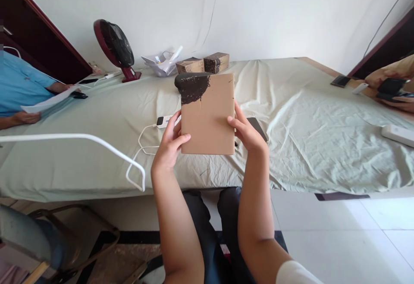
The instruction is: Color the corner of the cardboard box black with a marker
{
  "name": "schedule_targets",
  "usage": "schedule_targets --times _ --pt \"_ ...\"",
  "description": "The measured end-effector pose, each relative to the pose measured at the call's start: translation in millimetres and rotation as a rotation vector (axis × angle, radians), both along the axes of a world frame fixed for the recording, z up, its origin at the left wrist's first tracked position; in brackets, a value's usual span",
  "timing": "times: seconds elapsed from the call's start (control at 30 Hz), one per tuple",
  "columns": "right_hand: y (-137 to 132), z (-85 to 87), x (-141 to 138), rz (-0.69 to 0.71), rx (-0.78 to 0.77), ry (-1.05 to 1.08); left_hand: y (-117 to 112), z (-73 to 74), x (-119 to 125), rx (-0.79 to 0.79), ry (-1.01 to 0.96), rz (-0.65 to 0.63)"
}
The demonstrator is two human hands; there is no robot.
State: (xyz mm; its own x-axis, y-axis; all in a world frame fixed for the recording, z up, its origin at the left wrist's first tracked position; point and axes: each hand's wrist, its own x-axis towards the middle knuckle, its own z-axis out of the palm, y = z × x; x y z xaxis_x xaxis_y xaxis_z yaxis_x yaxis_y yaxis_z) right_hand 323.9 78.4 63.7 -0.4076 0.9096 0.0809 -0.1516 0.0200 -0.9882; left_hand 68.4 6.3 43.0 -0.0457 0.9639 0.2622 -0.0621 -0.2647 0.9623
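- Setting: a home bedroom.
- Bed [307, 146] with wrinkled pale-green sheet.
- Desk fan [114, 45] and charging cable [142, 139] on it.
- Tiled floor [339, 232], dark wooden door frames [48, 34].

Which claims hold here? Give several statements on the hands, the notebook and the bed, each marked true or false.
1. The left hand and right hand grip the tan notebook by its side edges. True.
2. The tan notebook lies flat on the sheet. False: it is held up above the bed.
3. A dark patch covers the tan notebook's upper left corner. True.
4. The fan stands on the floor. False: the red fan stands on the bed, far left.
5. A white cable runs from a small white device on the bed. True.
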Motion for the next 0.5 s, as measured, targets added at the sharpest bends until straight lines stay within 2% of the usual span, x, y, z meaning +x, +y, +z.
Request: schedule_targets --times 0.23,0.37,0.5 --pt "8.7 -6.3 6.3 0.029 0.206 -0.073 11.5 -2.6 9.8 0.024 0.011 0.049" --pt "10.1 -7.1 5.6 0.079 0.175 -0.117 13.9 -3.6 14.1 0.135 -0.011 0.088" --pt "11.2 -7.6 2.6 0.032 0.124 -0.151 13.1 -11.8 10.0 0.086 -0.096 0.089"
